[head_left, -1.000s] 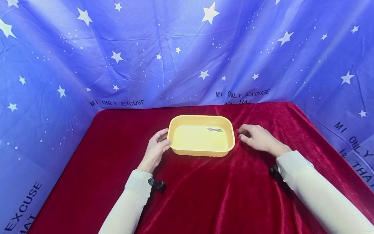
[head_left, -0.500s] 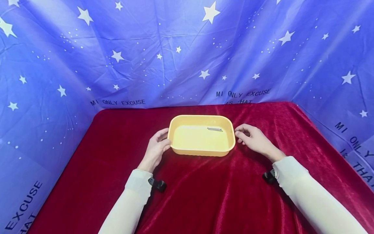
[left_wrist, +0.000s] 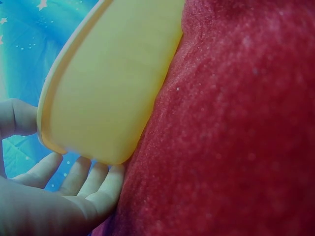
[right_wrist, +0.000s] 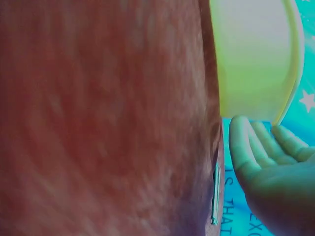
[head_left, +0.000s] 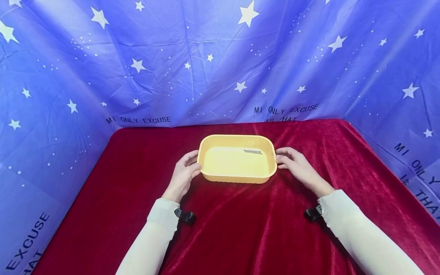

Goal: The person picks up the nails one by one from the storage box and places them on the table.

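A yellow plastic basin (head_left: 237, 179) stands on the red velvet cloth. Several thin metal nails (head_left: 253, 152) lie together inside it, near its far right. My left hand (head_left: 181, 176) holds the basin's left end; in the left wrist view its thumb is at the rim and its fingertips meet the outer end wall. At the right end, my right hand (head_left: 299, 165) touches the wall with loosely extended fingers (right_wrist: 241, 142). Low in the right wrist view, slim metal pieces (right_wrist: 215, 194), apparently nails, lie on the cloth by this hand; the hand hides them from the head view.
The red velvet cloth (head_left: 220, 225) covers the whole table and is creased in front of the basin. A blue curtain (head_left: 165, 72) with white stars hangs behind and along both sides. Each wrist wears a small black camera (head_left: 185, 217).
My right hand, first a little apart from the basin beside thin shiny lines, has moved left, and its fingers have straightened against the right end. My left hand and the basin stay in place.
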Available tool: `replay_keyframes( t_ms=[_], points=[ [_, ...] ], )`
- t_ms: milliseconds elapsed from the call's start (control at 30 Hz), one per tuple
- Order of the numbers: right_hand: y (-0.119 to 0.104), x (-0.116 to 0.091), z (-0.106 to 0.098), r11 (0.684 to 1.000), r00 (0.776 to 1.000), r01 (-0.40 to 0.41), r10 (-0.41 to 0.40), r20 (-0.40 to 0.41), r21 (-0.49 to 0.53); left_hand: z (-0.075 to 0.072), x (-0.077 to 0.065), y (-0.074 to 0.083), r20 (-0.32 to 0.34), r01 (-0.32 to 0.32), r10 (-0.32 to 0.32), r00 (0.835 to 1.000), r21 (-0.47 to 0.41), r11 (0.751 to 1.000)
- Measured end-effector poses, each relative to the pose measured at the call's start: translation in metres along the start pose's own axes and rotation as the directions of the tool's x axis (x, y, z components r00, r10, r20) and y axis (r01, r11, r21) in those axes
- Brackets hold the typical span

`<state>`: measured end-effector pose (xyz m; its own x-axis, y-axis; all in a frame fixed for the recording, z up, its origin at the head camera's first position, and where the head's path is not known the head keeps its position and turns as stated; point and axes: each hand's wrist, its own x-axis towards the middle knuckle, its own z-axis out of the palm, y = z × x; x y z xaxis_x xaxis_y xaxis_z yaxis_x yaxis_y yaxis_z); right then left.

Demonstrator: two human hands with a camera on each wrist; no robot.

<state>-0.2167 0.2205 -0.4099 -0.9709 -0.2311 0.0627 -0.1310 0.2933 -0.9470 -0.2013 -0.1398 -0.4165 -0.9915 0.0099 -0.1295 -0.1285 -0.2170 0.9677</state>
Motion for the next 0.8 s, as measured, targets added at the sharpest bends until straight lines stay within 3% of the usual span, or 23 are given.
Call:
replay_keyframes(
  t_ms=[367, 800],
  points=[
    [-0.007, -0.014, 0.014, 0.985, 0.999, 0.022, -0.017, -0.030, 0.173, -0.001, 0.001, -0.002, 0.007, -0.001, 0.001, 1.000, 0.002, 1.000],
    [-0.018, -0.003, 0.019, 0.937, 0.986, -0.152, 0.166, -0.018, 0.313, -0.002, 0.001, -0.001, 0.010, -0.006, 0.006, 1.000, 0.005, 1.000]
  ],
)
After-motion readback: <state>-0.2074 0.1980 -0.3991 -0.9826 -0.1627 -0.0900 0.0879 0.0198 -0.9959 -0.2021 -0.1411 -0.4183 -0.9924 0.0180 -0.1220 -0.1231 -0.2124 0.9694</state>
